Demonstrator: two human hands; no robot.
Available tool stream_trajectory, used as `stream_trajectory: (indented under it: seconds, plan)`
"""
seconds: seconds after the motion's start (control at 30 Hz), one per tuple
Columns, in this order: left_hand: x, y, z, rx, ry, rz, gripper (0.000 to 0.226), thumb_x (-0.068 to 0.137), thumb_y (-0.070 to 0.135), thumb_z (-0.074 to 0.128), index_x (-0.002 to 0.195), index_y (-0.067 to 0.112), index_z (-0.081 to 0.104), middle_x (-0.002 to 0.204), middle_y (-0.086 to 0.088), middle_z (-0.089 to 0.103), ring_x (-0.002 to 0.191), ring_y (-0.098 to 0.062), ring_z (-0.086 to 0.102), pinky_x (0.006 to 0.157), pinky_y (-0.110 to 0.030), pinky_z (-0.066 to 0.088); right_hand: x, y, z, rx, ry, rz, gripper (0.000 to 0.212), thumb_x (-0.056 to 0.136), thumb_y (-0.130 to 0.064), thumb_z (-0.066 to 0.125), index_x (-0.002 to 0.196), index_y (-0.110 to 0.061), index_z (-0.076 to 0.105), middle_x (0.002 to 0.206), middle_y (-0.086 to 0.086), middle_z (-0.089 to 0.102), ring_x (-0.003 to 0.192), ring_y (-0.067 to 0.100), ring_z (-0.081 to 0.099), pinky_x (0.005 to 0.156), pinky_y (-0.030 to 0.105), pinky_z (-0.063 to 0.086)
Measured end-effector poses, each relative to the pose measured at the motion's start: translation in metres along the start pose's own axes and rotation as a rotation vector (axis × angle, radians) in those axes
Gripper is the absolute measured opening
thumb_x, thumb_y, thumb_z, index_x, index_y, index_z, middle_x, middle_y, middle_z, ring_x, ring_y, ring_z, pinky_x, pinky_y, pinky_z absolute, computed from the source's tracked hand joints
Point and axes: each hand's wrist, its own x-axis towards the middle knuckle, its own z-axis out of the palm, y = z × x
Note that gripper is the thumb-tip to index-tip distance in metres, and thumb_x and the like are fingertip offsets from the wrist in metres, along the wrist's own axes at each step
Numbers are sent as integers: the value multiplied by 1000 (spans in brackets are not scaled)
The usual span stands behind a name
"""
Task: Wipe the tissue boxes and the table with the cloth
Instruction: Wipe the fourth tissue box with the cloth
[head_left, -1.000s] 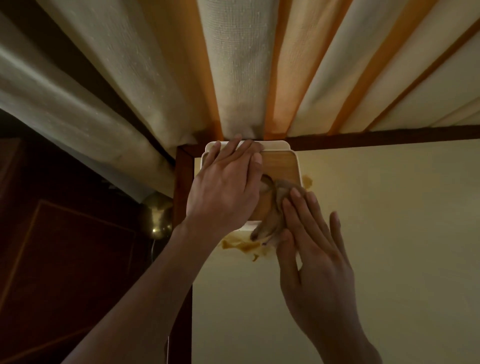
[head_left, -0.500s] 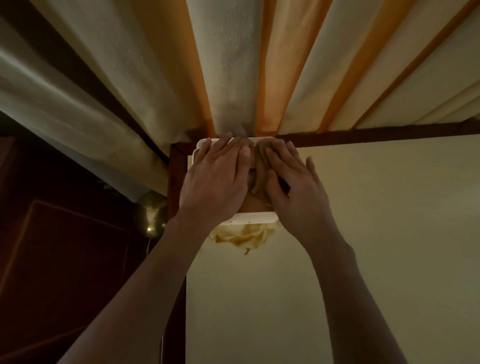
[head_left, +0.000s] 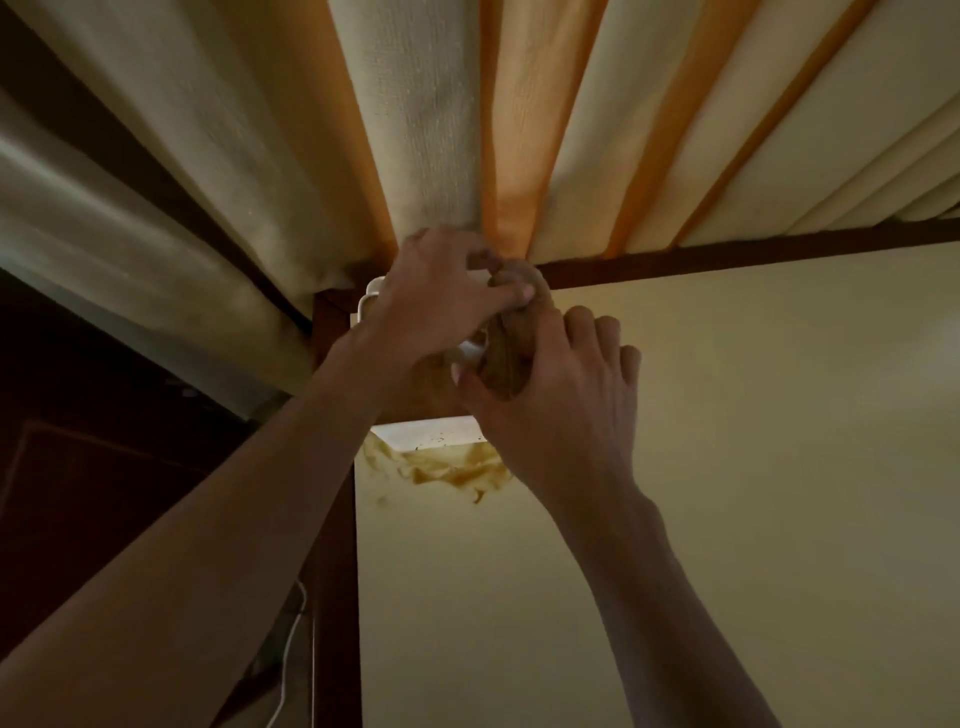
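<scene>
Curtains (head_left: 426, 119) in cream and orange folds fill the upper half of the view and hang down to the far edge of the table. The table (head_left: 727, 467) has a pale cream top with a dark wooden border running along its far and left sides. Both forearms reach in from below toward the far left corner of the table. The tissue box (head_left: 431, 434), white with a wooden top, sits in that corner, close against the border; most of it is hidden beneath the hands, with its near white face and a far left corner showing. A brown stain (head_left: 447, 467) spreads on the tabletop just in front of the box's near face. The left hand (head_left: 431, 296) hovers over the far part of the box, fingers curled, thumb and fingertips pinching the upper end of the cloth. The right hand (head_left: 550, 395) lies over the right part of the box, fingers curled round the lower part of the cloth. The cloth (head_left: 511, 338), brown and bunched, is held between the two hands above the box. A thin white cable (head_left: 288, 660) hangs beside the table's left border.
</scene>
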Motion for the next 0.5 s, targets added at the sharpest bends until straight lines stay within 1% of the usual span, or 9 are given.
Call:
stream_trajectory:
  seconds: [0.1,0.13,0.17,0.2,0.27,0.33,0.4,0.43,0.5]
  plan:
    - [2,0,1,18,15,46,39,80,54,78,106,26,71,109,10,59,107,-6,47,70,-13,29,5,-2,-4,-31,-28,13,47,91,-46,46,127,-18,62,98,3,64,95,25,50,81,37,31]
    - [1,1,0,29,19,61,38,81,52,78,107,26,70,111,9,56,108,-7,44,70,-13,28,6,-1,-7,-25,-48,10,48,91,-42,39,124,-17,63,96,3,64,92,24,49,81,38,33]
    - [1,1,0,39,18,71,38,82,50,77,108,25,70,113,9,54,110,-7,41,72,-16,28,7,0,-9,5,-65,-10,51,90,-41,33,120,-15,64,93,3,63,88,23,47,80,38,34]
    - [1,1,-1,45,19,83,38,83,49,77,109,23,69,116,8,54,111,-7,39,79,-19,29,7,3,-11,52,-78,-45,50,90,-38,31,115,-11,65,89,3,60,83,21,43,77,37,36]
    - [4,1,-2,39,13,100,39,84,47,76,110,20,70,128,5,55,120,-12,39,90,-24,26,7,12,-15,140,-105,-106,29,96,-25,43,106,-6,63,82,0,50,78,17,39,71,35,37]
    - [7,4,-1,24,-8,107,42,85,48,75,113,17,71,141,6,52,133,-16,35,97,-28,25,7,24,-20,201,-111,-123,12,99,-16,55,102,-7,62,81,-3,48,77,16,43,67,32,36]
    - [9,11,0,-6,-32,102,45,85,49,74,115,16,71,147,7,49,139,-18,32,107,-34,28,7,35,-26,257,-92,-115,7,100,-16,58,96,-11,60,85,-4,52,80,16,47,65,29,37]
    - [9,14,0,-36,-43,95,46,85,50,74,116,17,69,147,5,49,139,-19,34,110,-38,31,7,39,-29,291,-75,-109,7,100,-16,58,94,-12,59,88,-4,54,83,16,50,65,28,39]
    - [10,20,2,-106,-63,52,46,85,52,73,119,21,66,139,0,51,132,-20,42,108,-43,39,8,44,-34,367,-39,-93,6,99,-16,61,94,-13,59,97,-4,56,89,16,55,67,27,46]
